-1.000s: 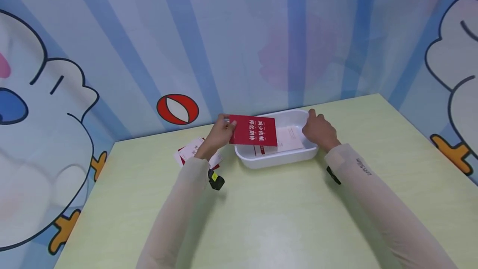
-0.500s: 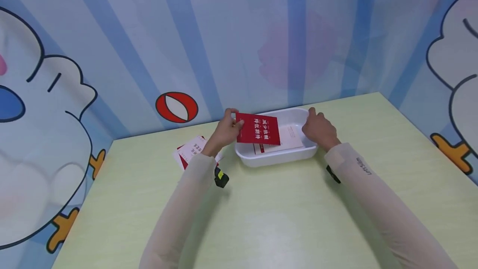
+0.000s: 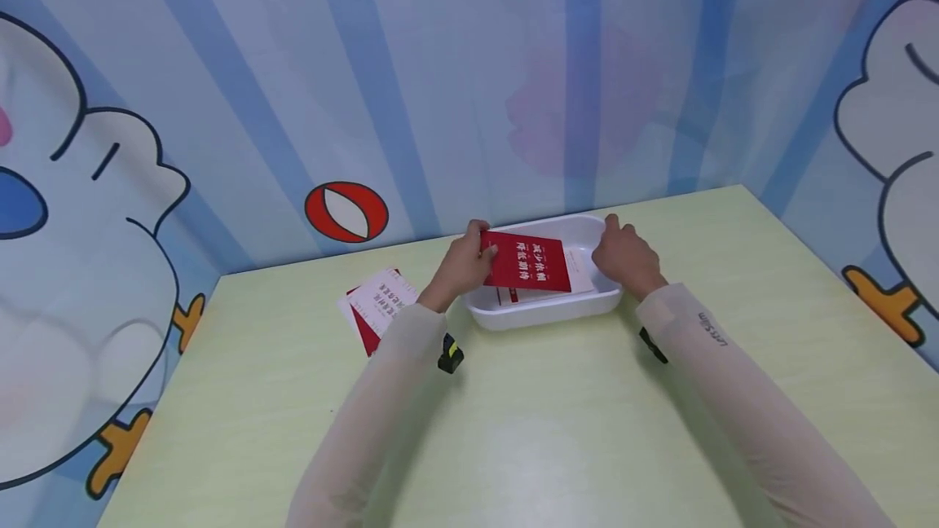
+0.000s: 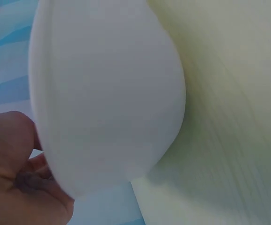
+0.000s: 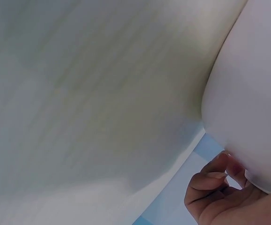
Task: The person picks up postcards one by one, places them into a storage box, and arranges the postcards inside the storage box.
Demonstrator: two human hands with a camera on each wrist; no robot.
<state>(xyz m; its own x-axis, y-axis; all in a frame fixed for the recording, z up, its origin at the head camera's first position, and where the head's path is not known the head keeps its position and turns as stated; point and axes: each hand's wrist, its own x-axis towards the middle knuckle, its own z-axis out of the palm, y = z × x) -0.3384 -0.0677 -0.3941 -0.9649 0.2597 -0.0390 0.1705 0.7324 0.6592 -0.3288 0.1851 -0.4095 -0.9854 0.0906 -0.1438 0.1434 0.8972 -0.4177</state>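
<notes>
In the head view a white plastic tub (image 3: 543,318) stands near the table's back edge. My left hand (image 3: 464,267) pinches a red card (image 3: 530,261) with white lettering by its left edge, over the tub's left half. Beneath that card a white card with red print (image 3: 583,274) lies in the tub, partly covered. At the tub's right end my right hand (image 3: 627,255) grips the rim, fingers curled over it. Both wrist views show the tub's outer wall with a hand at the rim; the red card is hidden there by the wall.
Left of the tub, several white and red cards (image 3: 381,300) lie overlapping on the pale green table (image 3: 543,430), partly behind my left forearm. A blue printed backdrop (image 3: 469,88) rises right behind the table.
My left hand has moved right with the red card, bringing it further over the tub and uncovering more of the loose cards. The right hand stays at the rim.
</notes>
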